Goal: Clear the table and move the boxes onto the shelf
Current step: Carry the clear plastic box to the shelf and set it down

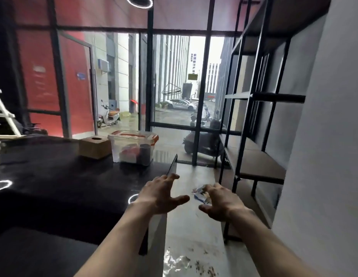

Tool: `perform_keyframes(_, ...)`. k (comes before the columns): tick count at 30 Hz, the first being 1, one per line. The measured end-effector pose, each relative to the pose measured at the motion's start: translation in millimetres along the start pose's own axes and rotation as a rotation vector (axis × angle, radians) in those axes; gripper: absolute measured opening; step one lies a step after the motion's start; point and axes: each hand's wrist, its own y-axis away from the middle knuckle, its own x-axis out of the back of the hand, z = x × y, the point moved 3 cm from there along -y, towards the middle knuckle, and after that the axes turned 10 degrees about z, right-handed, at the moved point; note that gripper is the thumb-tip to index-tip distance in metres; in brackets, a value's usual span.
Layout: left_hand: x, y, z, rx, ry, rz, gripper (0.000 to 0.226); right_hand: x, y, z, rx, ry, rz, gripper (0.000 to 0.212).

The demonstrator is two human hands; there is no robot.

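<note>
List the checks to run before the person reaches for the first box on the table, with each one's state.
1. Left hand free: ok, fingers spread, holding nothing.
2. Right hand free: ok, open; the blue-white item beyond it looks to lie on the floor.
3. Clear plastic box lid closed: cannot tell, latches blurred.
4. Wooden tissue box apart from plastic box: ok, narrow gap visible.
5. Shelf has bare space: ok, lower board shows nothing on it.
6. Boxes within reach: not ok, both sit at the table's far end.

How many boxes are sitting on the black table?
2. A clear plastic box with an orange lid stands at the table's far right corner; a brown cardboard box stands just left of it. The table's left end is cut off.
</note>
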Motion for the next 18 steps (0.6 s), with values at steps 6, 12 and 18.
perform_keyframes(6, 62.4, -13.0, -70.6, 0.122, 0.093, 0.185, 0.079, 6.4, -53.4, -74.0, 0.120, -0.057, 0.043, 0.065)
perform_keyframes(12, 91.8, -53.2, -152.0, 0.262, 0.253, 0.335, 0.092, -5.2, -130.1, -134.7, 0.191, -0.229, 0.134, 0.068)
perform_keyframes(18, 107.7, -109.1, -221.1, 0.436, 0.515, 0.507, 0.112, -13.5, -203.5, -161.6, 0.140, -0.423, 0.296, 0.061)
